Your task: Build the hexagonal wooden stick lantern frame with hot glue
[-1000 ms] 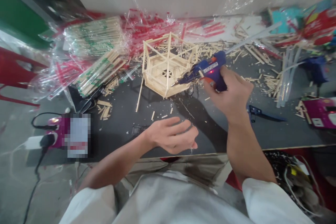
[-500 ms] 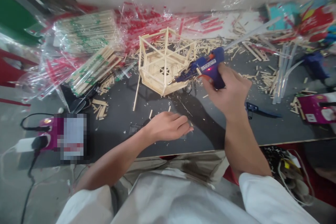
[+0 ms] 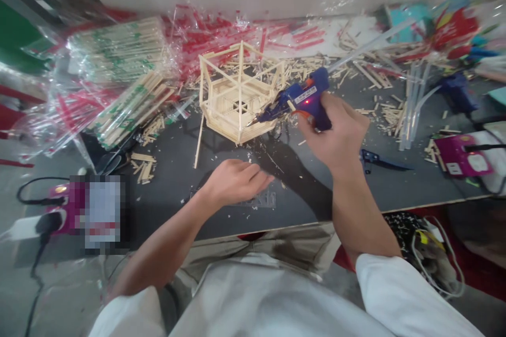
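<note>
My right hand [image 3: 340,134] grips a blue glue gun [image 3: 312,100] with a small red light lit on its side. A clear glue stick [image 3: 367,45] runs out of its back end. The nozzle points down-left at the near corner of a six-sided lattice [image 3: 242,84] of thin wooden sticks; whether it touches is hard to tell. A short stick [image 3: 291,106] shows between the gun and my right fingers. My left hand [image 3: 237,183] is low over the table in front of the lattice, fingers curled together; what they hold, if anything, is hidden.
Wrapped bundles of sticks [image 3: 118,52] and red plastic wrappers [image 3: 221,31] fill the back left. Pliers [image 3: 385,162], loose glue sticks [image 3: 413,108] and a second glue gun [image 3: 458,92] lie right. Purple power strips [image 3: 460,155] sit at both sides.
My left hand has moved slightly up the table, covering short sticks that showed before. The glue gun stays at the lattice's near corner. The whole view has shifted a little.
</note>
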`<act>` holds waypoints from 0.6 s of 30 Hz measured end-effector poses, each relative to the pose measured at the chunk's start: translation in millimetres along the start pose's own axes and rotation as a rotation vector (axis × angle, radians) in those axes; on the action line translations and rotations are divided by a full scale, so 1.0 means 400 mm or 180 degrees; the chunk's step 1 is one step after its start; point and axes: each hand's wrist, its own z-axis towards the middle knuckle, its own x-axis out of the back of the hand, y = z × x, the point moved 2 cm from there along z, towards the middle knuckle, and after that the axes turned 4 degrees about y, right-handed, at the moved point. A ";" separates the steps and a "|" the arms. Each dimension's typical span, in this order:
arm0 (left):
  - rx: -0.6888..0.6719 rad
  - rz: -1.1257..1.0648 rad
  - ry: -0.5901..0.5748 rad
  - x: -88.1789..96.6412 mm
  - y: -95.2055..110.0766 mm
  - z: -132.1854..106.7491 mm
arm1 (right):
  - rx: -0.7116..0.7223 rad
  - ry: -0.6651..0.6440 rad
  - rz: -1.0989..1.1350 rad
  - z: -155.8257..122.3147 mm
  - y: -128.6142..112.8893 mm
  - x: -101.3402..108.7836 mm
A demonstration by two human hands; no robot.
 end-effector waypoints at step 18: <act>0.2738 0.0323 -0.1788 0.180 -0.073 -0.113 | 0.0132 0.0147 0.0455 0.005 0.000 -0.005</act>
